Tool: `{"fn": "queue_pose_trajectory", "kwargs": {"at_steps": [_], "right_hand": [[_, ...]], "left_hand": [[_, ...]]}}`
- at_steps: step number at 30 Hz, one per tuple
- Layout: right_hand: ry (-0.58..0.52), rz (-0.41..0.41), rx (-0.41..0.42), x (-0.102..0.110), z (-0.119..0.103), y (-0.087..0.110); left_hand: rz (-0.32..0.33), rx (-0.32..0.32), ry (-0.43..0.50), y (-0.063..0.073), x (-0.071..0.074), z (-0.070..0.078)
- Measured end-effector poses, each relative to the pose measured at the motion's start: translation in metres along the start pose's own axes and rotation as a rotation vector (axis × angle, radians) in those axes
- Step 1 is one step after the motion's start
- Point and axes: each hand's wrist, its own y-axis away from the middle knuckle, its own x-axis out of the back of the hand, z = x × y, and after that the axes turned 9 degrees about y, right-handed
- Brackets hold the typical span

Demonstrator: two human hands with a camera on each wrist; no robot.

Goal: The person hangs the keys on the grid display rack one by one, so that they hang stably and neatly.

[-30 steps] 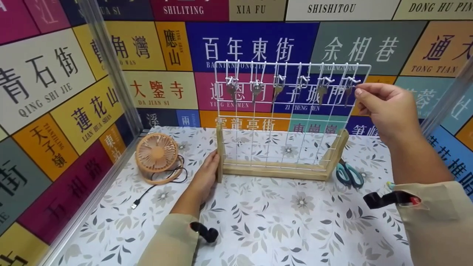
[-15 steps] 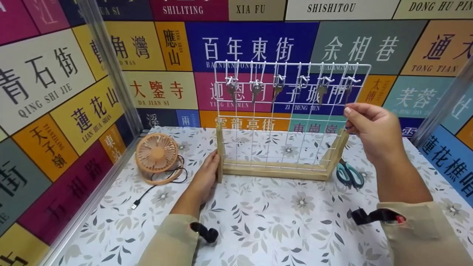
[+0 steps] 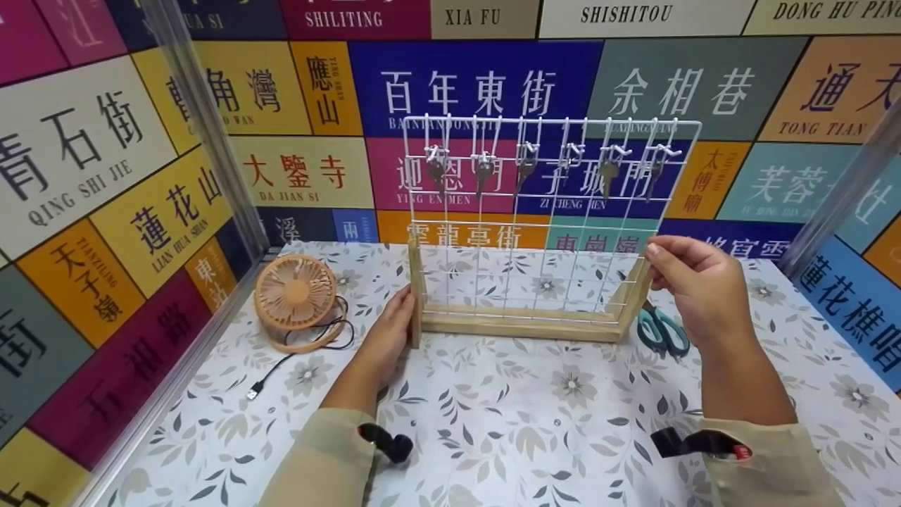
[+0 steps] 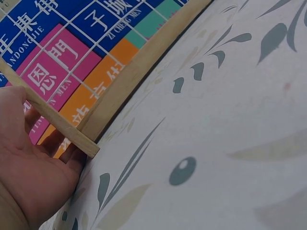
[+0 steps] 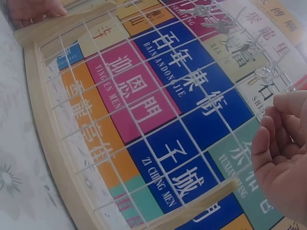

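A white wire grid (image 3: 549, 121) stands upright in a wooden base (image 3: 521, 330), with a wooden post on each side. Several metal keys (image 3: 610, 169) hang in a row from white hooks near its top. My left hand (image 3: 387, 331) grips the lower left post (image 4: 60, 125), thumb on one side and fingers behind. My right hand (image 3: 704, 289) is at the upper end of the right post (image 3: 637, 282), thumb and index finger together. In the right wrist view the right hand (image 5: 285, 153) has curled fingers with nothing visible in them; contact with the post is unclear.
An orange desk fan (image 3: 299, 290) with a black USB cable (image 3: 257, 387) stands left of the rack. Teal-handled scissors (image 3: 662, 333) lie behind the right post. A patterned cloth (image 3: 507, 422) covers the table, and a wall of coloured signs (image 3: 479, 77) rises behind.
My right hand has moved down from beside the rightmost key, along the grid's right edge, to the right post's top. My left hand stays on the left post.
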Motion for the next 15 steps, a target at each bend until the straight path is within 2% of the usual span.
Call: {"fn": "queue_pose_trajectory", "kwargs": {"at_steps": [9,12,13,15], "right_hand": [[0.178,0.068,-0.065,0.004,0.020,-0.001],[0.301,0.096,-0.075,0.005,0.025,-0.002],[0.341,0.111,-0.073,0.006,0.026,-0.003],[0.444,0.150,-0.053,0.007,0.030,-0.004]], "left_hand": [[0.007,0.070,0.032,0.001,0.003,0.008],[0.039,0.104,0.043,0.006,0.006,0.017],[0.057,0.096,0.029,0.008,0.007,0.022],[0.086,0.013,-0.045,0.012,0.008,0.029]]}}
